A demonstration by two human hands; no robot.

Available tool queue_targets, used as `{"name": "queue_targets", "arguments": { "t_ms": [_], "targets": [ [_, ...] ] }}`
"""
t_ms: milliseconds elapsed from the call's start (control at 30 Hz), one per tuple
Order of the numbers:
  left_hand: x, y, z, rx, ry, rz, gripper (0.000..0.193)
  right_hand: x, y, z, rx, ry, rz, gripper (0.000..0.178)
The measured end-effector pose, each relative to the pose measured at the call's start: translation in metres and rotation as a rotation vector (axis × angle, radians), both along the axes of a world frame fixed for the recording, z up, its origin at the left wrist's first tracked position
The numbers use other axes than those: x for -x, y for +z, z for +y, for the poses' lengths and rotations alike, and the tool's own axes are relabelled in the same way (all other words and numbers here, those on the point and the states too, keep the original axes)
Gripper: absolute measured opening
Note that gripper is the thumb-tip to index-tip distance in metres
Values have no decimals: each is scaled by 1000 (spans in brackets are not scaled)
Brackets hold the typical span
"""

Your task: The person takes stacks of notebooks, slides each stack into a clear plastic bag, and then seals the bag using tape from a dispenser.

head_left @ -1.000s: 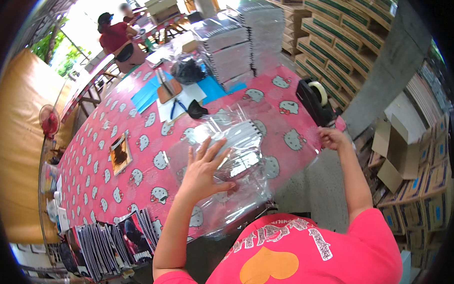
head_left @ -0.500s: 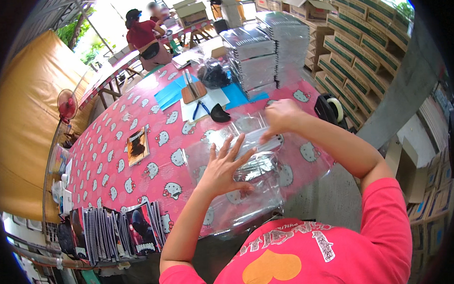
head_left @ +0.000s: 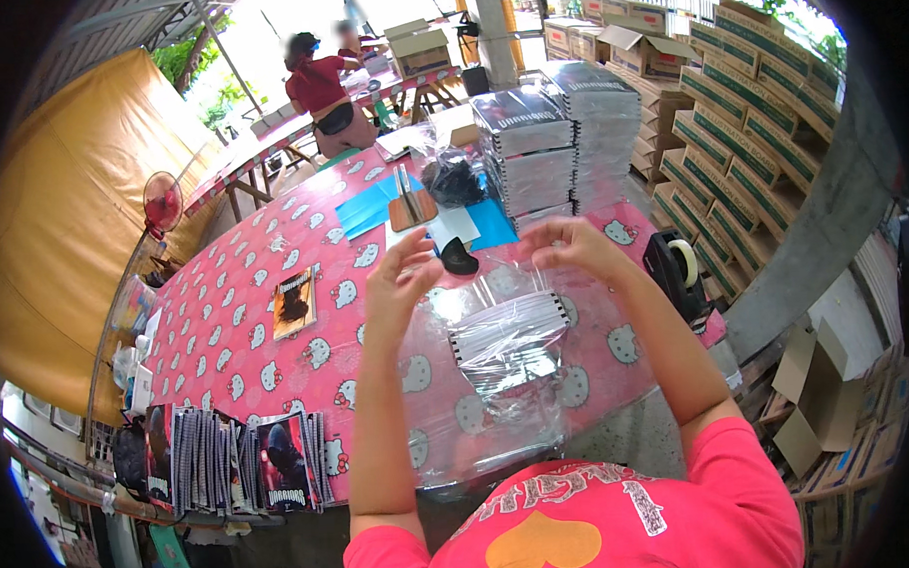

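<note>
While both hands hover over its far side, a clear-wrapped bundle of spiral-bound notebooks (head_left: 509, 334) lies on the near part of the table, just in front of the person's body. White page edges face up through the glossy film, with dark coils along its left and right sides, and loose clear plastic (head_left: 510, 427) spreads from it toward the table's near edge.

The left hand (head_left: 402, 276) is raised beyond the bundle's left corner, its fingers bent and curling toward the thumb. The right hand (head_left: 565, 250) hangs beyond the right corner, fingers hooked downward near upright folds of film. Whether either hand pinches the plastic, I cannot tell.

Between the hands lies a curved black piece (head_left: 460, 257), and behind it are a white sheet (head_left: 456, 227), blue sheets (head_left: 367, 209) and a small wooden board (head_left: 412, 211) with metal blades on it. A dark bundle in clear plastic (head_left: 453, 180) sits beside two tall stacks of wrapped notebooks (head_left: 537, 181).

A black tape dispenser (head_left: 666, 274) stands at the right edge of the pink, cat-patterned table (head_left: 239, 281). Toward the left lie a booklet with an orange cover (head_left: 294, 304) and, nearer, a row of spiral notebooks (head_left: 215, 458).

Farther off, cartons (head_left: 737, 189) are piled at the right, and a person in a red shirt (head_left: 316, 86) is at another table.
</note>
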State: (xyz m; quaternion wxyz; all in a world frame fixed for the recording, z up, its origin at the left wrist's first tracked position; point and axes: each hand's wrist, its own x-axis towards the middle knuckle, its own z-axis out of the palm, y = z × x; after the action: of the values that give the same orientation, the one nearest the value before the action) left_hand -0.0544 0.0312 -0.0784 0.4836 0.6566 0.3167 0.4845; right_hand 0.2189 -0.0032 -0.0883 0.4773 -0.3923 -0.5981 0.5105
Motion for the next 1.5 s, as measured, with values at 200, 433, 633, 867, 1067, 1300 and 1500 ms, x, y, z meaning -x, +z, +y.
{"name": "queue_targets", "arguments": {
  "t_ms": [200,433,633,867,1067,1300,1500],
  "targets": [
    [-8,-75,6,219,-293,408,59,19,-37,11,-4,172,-498,28],
    [5,-37,-32,-389,-238,664,61,11,-20,-23,-614,287,-740,50],
    [-11,-68,-68,-834,39,685,40,29,-48,-64,-979,-139,-951,33],
    [-20,-62,-74,-667,194,602,28,40,-48,-57,-868,-164,-780,10],
    [-25,-41,-62,-498,114,642,12,35,-41,-42,-610,-50,-717,10],
    [-25,-15,-52,-58,97,82,23,35,-33,-42,-490,-9,-633,10],
    [-30,-17,-74,-377,131,334,29,37,-38,-42,-532,-26,-635,11]
  ]
}}
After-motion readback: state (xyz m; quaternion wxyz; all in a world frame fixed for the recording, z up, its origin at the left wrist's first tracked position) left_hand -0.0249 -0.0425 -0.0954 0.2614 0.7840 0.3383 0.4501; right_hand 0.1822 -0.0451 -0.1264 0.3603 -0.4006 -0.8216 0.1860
